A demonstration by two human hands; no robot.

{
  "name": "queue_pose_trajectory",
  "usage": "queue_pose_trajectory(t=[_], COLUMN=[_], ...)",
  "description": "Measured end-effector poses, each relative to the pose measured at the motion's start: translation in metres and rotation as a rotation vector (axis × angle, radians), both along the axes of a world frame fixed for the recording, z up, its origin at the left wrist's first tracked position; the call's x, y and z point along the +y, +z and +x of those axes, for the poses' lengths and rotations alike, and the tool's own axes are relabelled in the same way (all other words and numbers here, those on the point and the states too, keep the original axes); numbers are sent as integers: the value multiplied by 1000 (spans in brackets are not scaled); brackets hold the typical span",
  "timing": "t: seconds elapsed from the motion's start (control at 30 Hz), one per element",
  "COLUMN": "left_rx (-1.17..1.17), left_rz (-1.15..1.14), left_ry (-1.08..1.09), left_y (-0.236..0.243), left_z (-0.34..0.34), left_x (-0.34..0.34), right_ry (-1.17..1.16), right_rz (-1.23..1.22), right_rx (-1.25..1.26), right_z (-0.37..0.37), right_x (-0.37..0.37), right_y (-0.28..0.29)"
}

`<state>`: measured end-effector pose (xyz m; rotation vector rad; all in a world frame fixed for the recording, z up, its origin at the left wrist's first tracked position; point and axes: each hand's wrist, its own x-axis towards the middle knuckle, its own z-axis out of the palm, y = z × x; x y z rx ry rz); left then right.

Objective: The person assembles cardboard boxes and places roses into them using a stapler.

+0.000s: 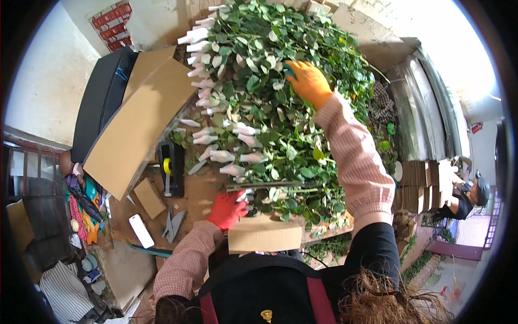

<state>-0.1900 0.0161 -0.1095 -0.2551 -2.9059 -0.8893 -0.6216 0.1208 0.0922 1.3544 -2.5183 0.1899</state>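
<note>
My left hand [229,209], in a red glove, is at the near edge of the table. Its fingers close round a rose bud in a pale sleeve [248,197], though their tips are partly hidden. Just beyond it runs a thin straight bar or edge [270,186] across the rose stems. My right hand [308,82], in an orange glove, reaches far over the big pile of leafy rose stems [280,119]. Its thumb and forefinger are apart among the leaves, with no held stem visible. White-sleeved rose heads [204,58] line the pile's left side.
Left on the table lie a phone [141,231], grey-handled shears [174,224], a cardboard piece [149,198] and a black tape dispenser [171,168]. Large cardboard [141,119] leans behind. Cardboard stacks [423,186] stand right; a person [467,194] is beyond.
</note>
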Motion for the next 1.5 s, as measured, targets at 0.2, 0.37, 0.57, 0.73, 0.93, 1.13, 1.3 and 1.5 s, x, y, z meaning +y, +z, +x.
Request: queue_pose_trajectory(t=[0.2,0.37,0.57,0.73,0.93,1.13,1.3,1.5], left_rx=[-139,-199,228,223,162,218,113,89], left_rz=[430,634,55,60,166,79,55,127], left_ry=[16,85,-41,-54,-18,-59,-44,-60], left_y=[-14,-15,-5,-13,-37,-38,-20,-20], left_z=[8,10,-6,-8,4,-2,1,2], left_x=[3,4,5,-1,-5,-5,-12,-8], right_ry=[-209,-181,302,623,365,39,-70,-80], right_rz=[192,402,-138,110,322,684,733,694], right_rx=[60,144,291,-2,-553,-958,-935,-851], right_z=[-65,-48,-18,173,247,258,274,294], right_x=[-111,-116,-45,-46,80,236,243,239], right_y=[7,18,18,79,95,-52,-145,-167])
